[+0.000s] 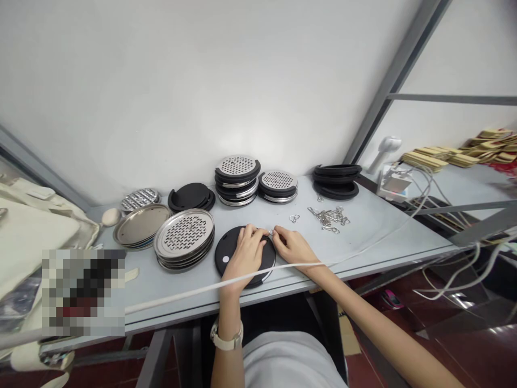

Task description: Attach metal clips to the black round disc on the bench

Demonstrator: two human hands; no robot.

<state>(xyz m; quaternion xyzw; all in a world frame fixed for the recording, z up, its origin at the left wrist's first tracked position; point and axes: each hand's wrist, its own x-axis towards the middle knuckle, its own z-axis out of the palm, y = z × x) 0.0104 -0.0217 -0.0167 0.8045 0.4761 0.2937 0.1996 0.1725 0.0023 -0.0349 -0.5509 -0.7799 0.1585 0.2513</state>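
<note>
A black round disc [221, 249] with a white dot and a bright strip along its lower right rim lies near the front of the table. My left hand [247, 252] rests over it, fingers bent and pressing it down toward its right side. At the disc's upper right edge, my right hand [293, 247] pinches a small wire clip [271, 232] between thumb and forefinger. Farther right lie one loose wire clip [294, 218] and a heap of similar wire clips [330, 216]. My fingers partly hide where the held clip meets the disc.
Perforated metal grater plates [184, 234] are stacked to the left, beside plain metal discs [141, 225]. Black-rimmed grater stacks [237, 180] and black rings [336, 183] stand along the wall. A white cable [283, 265] crosses in front of my wrists. A metal frame post [396, 81] rises at right.
</note>
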